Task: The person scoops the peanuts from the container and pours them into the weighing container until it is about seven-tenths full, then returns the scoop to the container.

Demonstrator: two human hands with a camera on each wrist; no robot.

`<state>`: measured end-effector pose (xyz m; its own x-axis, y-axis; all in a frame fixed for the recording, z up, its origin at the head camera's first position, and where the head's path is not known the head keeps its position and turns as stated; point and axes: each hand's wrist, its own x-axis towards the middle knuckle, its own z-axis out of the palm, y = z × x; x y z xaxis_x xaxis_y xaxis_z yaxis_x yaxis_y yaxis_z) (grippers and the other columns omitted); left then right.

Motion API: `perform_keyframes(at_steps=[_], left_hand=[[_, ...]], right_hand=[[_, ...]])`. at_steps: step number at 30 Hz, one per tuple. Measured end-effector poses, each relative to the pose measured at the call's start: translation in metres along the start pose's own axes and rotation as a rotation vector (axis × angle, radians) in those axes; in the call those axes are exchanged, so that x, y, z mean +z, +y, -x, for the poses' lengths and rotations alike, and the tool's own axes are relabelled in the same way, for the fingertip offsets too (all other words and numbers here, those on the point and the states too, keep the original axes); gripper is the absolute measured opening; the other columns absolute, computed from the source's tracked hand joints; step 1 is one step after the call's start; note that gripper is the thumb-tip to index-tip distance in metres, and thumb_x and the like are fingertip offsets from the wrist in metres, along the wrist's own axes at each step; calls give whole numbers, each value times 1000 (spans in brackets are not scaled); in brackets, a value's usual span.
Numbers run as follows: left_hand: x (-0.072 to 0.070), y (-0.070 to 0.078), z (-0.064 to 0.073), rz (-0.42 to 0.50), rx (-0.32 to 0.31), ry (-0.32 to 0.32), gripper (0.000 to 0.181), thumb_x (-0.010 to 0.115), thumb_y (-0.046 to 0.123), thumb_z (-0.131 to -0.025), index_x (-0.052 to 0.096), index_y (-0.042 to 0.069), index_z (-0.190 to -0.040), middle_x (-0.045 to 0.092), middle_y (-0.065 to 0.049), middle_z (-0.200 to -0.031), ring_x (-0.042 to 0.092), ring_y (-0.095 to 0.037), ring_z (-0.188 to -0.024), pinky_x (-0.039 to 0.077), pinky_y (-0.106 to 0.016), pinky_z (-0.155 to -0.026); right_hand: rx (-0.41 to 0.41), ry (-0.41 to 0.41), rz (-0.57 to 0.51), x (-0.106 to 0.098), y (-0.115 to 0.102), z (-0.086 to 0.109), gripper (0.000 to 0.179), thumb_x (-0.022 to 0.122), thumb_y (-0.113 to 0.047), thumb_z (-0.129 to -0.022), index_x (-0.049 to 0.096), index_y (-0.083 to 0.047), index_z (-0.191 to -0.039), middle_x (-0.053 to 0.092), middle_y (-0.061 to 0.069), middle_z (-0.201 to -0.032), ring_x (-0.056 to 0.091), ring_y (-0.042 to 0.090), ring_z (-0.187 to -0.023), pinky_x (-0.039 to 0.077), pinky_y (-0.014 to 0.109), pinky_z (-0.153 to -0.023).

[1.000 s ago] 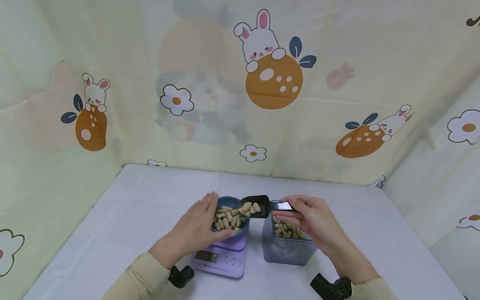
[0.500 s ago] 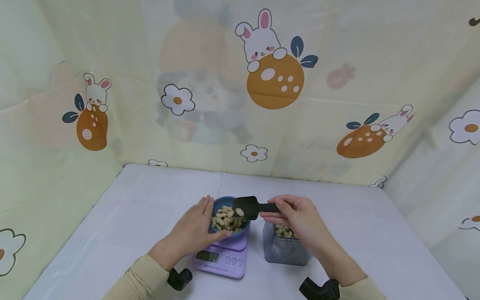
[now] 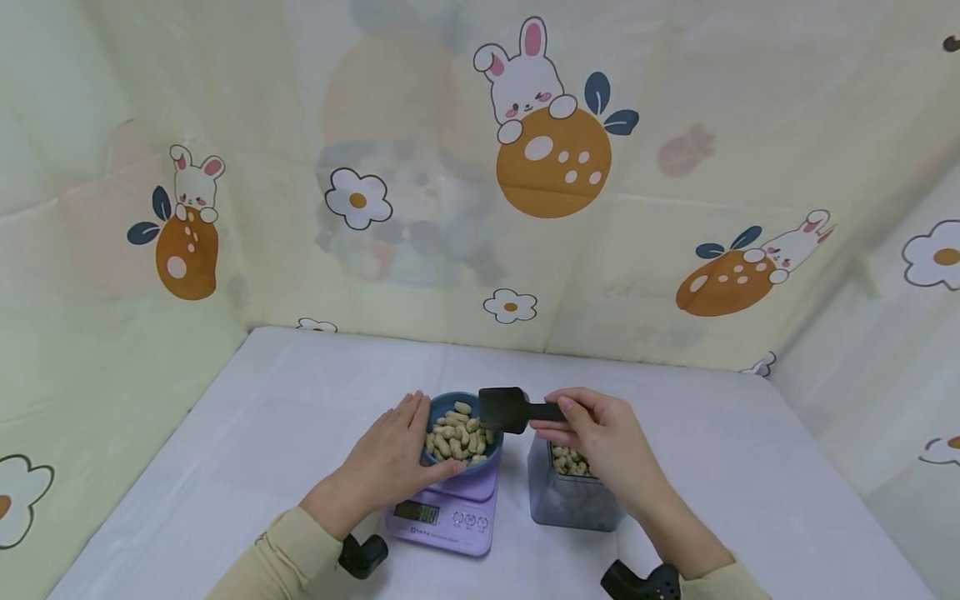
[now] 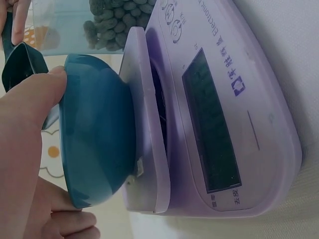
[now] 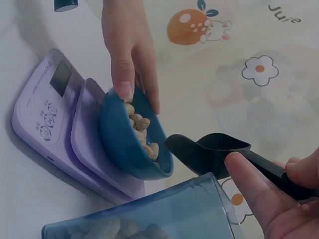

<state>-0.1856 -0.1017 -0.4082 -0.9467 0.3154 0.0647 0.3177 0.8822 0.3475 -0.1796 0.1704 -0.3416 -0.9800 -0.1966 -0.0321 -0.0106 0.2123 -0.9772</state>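
Observation:
A blue bowl (image 3: 447,407) of unshelled peanuts (image 3: 456,440) stands on a purple kitchen scale (image 3: 442,527). My left hand (image 3: 386,458) holds the bowl at its left side, thumb on the near rim (image 4: 75,134), fingers along the outside. My right hand (image 3: 607,437) grips a black scoop (image 3: 502,410) by its handle, pinched between thumb and fingers. In the head view the scoop's underside faces up, over the bowl's right edge. The right wrist view shows the scoop (image 5: 209,154) between the bowl (image 5: 127,144) and a translucent box (image 5: 184,209). The scale's digits are too small to read surely.
The translucent bluish box (image 3: 573,504) stands right of the scale, with more peanuts in it, partly hidden by my right hand. White cloth (image 3: 330,375) covers the table. A printed curtain (image 3: 420,267) hangs behind and at both sides.
The scoop moved left over the bowl and turned over; peanuts slid from it into the bowl. Now it is slightly farther right and up. My left hand stays at the bowl.

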Motion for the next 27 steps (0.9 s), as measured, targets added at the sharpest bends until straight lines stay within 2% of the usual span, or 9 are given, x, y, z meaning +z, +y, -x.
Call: perform_keyframes(at_steps=[5, 12, 18, 24, 27], left_hand=[[0, 1, 0, 2, -2, -8, 105, 60, 69, -86, 27, -5, -154, 30, -25, -159, 29, -39, -149, 31, -51, -120], [1, 1, -1, 32, -18, -23, 106, 60, 69, -86, 25, -4, -154, 28, -24, -160, 27, -38, -150, 28, -52, -121], [0, 0, -2, 46, -19, -37, 107, 60, 69, -86, 24, -5, -155, 26, -25, -160, 26, -39, -150, 28, -52, -121], [-5, 4, -4, 29, -7, -38, 106, 57, 69, -88, 22, -6, -154, 24, -27, -160, 24, -40, -150, 26, -51, -122], [-8, 9, -5, 18, 12, -24, 106, 55, 70, -88, 22, -7, -154, 24, -27, -160, 24, -39, -150, 26, -51, -122]], right_hand=[[-7, 6, -19, -9, 1, 4, 36, 45, -17, -107, 54, 8, -130, 58, 28, -132, 72, 25, -107, 57, 31, -90], [24, 39, -29, -25, 0, 12, 38, 44, -24, -107, 54, 3, -132, 65, 23, -128, 72, 22, -105, 56, 33, -92], [-30, 36, -88, -43, 1, 21, 46, 48, -28, -106, 51, 8, -134, 62, 24, -131, 72, 21, -106, 55, 29, -94], [-67, 35, -171, -65, 4, 33, 45, 53, -30, -103, 55, 6, -130, 69, 4, -121, 73, 21, -104, 55, 29, -93], [-68, 41, -215, -75, 7, 36, 37, 54, -28, -103, 60, 1, -126, 71, 1, -117, 73, 21, -103, 55, 29, -91]])
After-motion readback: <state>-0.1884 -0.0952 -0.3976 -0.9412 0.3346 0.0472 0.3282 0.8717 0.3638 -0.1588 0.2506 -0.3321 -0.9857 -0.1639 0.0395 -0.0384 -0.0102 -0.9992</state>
